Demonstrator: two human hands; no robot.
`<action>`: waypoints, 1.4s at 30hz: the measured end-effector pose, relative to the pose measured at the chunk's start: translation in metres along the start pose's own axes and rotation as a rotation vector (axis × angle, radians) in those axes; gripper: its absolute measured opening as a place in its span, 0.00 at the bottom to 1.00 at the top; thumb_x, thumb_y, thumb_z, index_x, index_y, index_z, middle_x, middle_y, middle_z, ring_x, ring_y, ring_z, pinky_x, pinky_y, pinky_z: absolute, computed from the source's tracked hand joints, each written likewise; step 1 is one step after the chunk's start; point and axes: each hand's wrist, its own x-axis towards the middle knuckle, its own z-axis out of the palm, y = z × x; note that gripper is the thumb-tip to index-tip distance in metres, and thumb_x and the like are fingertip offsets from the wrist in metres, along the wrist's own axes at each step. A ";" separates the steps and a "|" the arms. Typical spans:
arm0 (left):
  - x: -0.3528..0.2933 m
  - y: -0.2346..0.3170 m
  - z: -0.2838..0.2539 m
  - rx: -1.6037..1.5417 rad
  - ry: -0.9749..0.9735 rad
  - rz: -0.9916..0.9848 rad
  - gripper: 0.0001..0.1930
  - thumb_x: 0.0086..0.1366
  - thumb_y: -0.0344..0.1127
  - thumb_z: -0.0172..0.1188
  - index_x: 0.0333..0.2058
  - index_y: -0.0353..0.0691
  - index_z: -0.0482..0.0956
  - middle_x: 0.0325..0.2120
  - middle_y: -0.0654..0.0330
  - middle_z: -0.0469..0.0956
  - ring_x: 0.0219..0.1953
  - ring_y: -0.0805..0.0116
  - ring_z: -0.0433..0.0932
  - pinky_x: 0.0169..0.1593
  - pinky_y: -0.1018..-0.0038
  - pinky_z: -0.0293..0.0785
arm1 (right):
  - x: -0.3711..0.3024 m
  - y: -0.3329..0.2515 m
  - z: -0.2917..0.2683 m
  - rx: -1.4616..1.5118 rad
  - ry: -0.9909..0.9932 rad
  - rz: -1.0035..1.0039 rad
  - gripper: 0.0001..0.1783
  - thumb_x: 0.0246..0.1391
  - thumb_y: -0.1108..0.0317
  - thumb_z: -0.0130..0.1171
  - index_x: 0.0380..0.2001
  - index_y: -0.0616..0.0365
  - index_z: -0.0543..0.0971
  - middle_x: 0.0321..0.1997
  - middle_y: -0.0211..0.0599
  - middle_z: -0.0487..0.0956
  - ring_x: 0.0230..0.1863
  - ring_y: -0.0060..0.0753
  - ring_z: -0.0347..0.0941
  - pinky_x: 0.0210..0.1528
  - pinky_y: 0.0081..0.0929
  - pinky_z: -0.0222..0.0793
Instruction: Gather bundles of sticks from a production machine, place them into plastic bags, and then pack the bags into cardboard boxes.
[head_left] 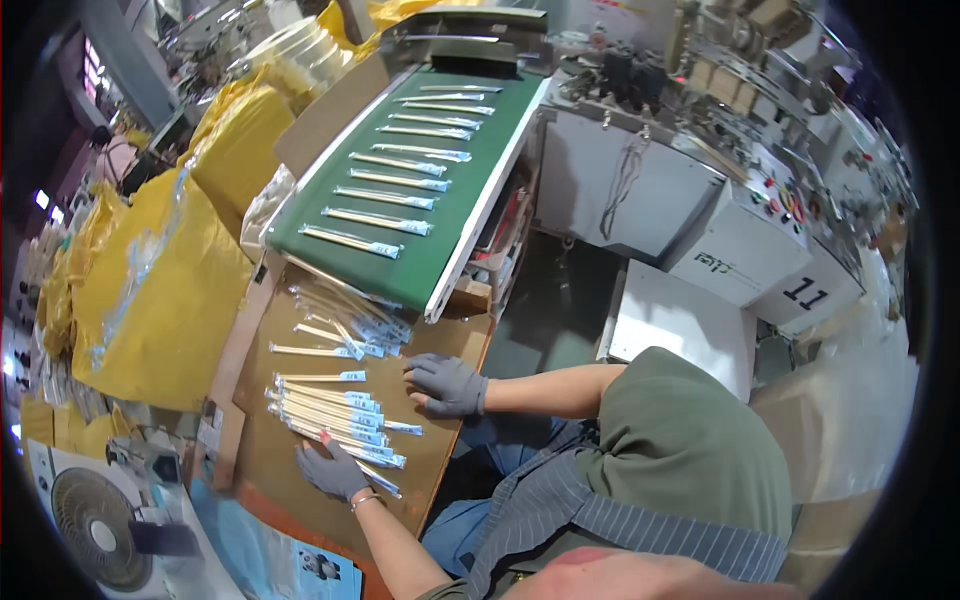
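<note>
A row of wrapped disposable chopsticks (335, 412) lies side by side on the brown table (420, 470), their blue-printed ends toward the right. My left hand (335, 470), in a grey glove with bare fingertips, rests at the near end of this row. Its thumb and fingers are apart, the thumb touching the wrapped sticks. Across from it, my right hand (447, 385), gloved alike, lies on the table just right of the row's far part. Its fingers stretch out loosely and hold nothing. A looser heap of wrapped chopsticks (350, 312) sits farther off, below the belt's end.
A green conveyor belt (330, 190) carries several spaced wrapped chopsticks at the far side. Yellow sacks (160, 290) stand to the left. A fan (100, 525) is at the lower left, beside a blue sheet (290, 560). White machine cabinets (740, 250) stand at the right.
</note>
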 end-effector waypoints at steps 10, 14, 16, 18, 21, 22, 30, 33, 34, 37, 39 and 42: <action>-0.004 0.010 -0.004 -0.028 -0.002 0.047 0.26 0.64 0.49 0.51 0.50 0.31 0.72 0.54 0.40 0.67 0.57 0.44 0.64 0.60 0.58 0.59 | 0.166 0.087 -0.183 -0.443 0.436 -0.216 0.27 0.48 0.62 0.62 0.52 0.57 0.70 0.52 0.48 0.74 0.55 0.52 0.69 0.57 0.39 0.65; -0.004 0.013 -0.017 -0.004 -0.051 0.062 0.25 0.64 0.47 0.52 0.51 0.33 0.72 0.54 0.40 0.67 0.57 0.43 0.64 0.60 0.57 0.59 | 0.238 0.210 -0.246 -0.823 0.413 0.319 0.39 0.49 0.44 0.58 0.56 0.62 0.67 0.55 0.52 0.71 0.57 0.51 0.65 0.60 0.39 0.59; -0.003 0.019 -0.013 -0.015 -0.061 0.037 0.24 0.63 0.46 0.53 0.52 0.33 0.72 0.54 0.40 0.67 0.57 0.43 0.64 0.60 0.57 0.59 | 0.242 0.254 -0.283 -1.027 0.342 0.528 0.42 0.49 0.37 0.53 0.58 0.58 0.67 0.56 0.49 0.71 0.59 0.51 0.64 0.62 0.38 0.56; -0.003 0.018 -0.010 -0.018 0.021 0.136 0.22 0.63 0.42 0.56 0.50 0.32 0.73 0.52 0.40 0.69 0.54 0.44 0.68 0.58 0.60 0.62 | 0.246 0.267 -0.291 -1.054 0.245 0.690 0.43 0.49 0.33 0.50 0.59 0.55 0.66 0.56 0.46 0.72 0.59 0.51 0.64 0.61 0.37 0.56; -0.002 0.019 -0.008 -0.055 0.016 0.095 0.23 0.62 0.43 0.57 0.50 0.33 0.73 0.53 0.40 0.68 0.55 0.44 0.66 0.59 0.58 0.60 | 0.251 0.257 -0.282 -0.806 0.138 0.654 0.42 0.51 0.33 0.49 0.57 0.56 0.68 0.54 0.45 0.74 0.57 0.48 0.67 0.58 0.35 0.60; -0.002 0.019 -0.007 -0.082 0.005 0.094 0.24 0.61 0.44 0.58 0.50 0.33 0.73 0.54 0.41 0.68 0.56 0.44 0.65 0.59 0.57 0.60 | 0.250 0.256 -0.277 -0.577 0.079 0.579 0.41 0.51 0.33 0.49 0.56 0.57 0.69 0.53 0.46 0.75 0.56 0.46 0.69 0.56 0.34 0.63; -0.001 0.018 -0.015 0.036 0.009 0.092 0.23 0.63 0.46 0.55 0.50 0.37 0.74 0.54 0.43 0.68 0.57 0.46 0.65 0.60 0.60 0.59 | 0.212 0.070 -0.106 -0.381 -0.197 -0.094 0.29 0.57 0.48 0.49 0.54 0.57 0.67 0.51 0.49 0.73 0.53 0.52 0.68 0.56 0.38 0.64; -0.004 0.007 -0.010 0.050 0.030 0.096 0.22 0.64 0.47 0.53 0.50 0.37 0.74 0.53 0.42 0.69 0.57 0.45 0.65 0.60 0.59 0.58 | 0.200 -0.004 -0.052 -0.392 -0.367 -0.048 0.35 0.55 0.46 0.50 0.58 0.60 0.62 0.53 0.53 0.70 0.57 0.53 0.65 0.57 0.38 0.62; -0.003 0.014 -0.011 0.013 0.026 0.065 0.22 0.64 0.47 0.53 0.49 0.36 0.74 0.53 0.42 0.69 0.57 0.45 0.65 0.60 0.59 0.58 | 0.198 -0.017 -0.033 -0.353 -0.345 -0.029 0.38 0.54 0.44 0.49 0.58 0.63 0.62 0.55 0.56 0.68 0.58 0.53 0.64 0.58 0.38 0.62; -0.002 0.023 0.000 -0.175 0.004 -0.090 0.27 0.67 0.51 0.47 0.52 0.31 0.69 0.51 0.38 0.69 0.56 0.43 0.66 0.58 0.58 0.60 | 0.208 0.005 0.028 -0.492 -0.197 0.160 0.44 0.51 0.40 0.50 0.57 0.70 0.62 0.57 0.67 0.65 0.60 0.55 0.63 0.59 0.40 0.61; 0.003 0.055 -0.014 -0.568 -0.020 -0.395 0.29 0.67 0.54 0.47 0.50 0.29 0.69 0.47 0.39 0.72 0.50 0.49 0.71 0.52 0.63 0.65 | 0.220 0.031 0.023 -0.147 -0.263 0.650 0.43 0.50 0.39 0.52 0.53 0.70 0.66 0.50 0.66 0.72 0.55 0.58 0.68 0.56 0.41 0.63; 0.018 0.063 -0.009 -1.054 -0.074 -0.634 0.29 0.66 0.56 0.49 0.46 0.28 0.70 0.41 0.44 0.75 0.42 0.57 0.74 0.47 0.67 0.68 | 0.206 0.052 0.041 -0.037 -0.108 0.754 0.40 0.46 0.38 0.57 0.45 0.68 0.73 0.45 0.64 0.75 0.51 0.57 0.72 0.53 0.40 0.65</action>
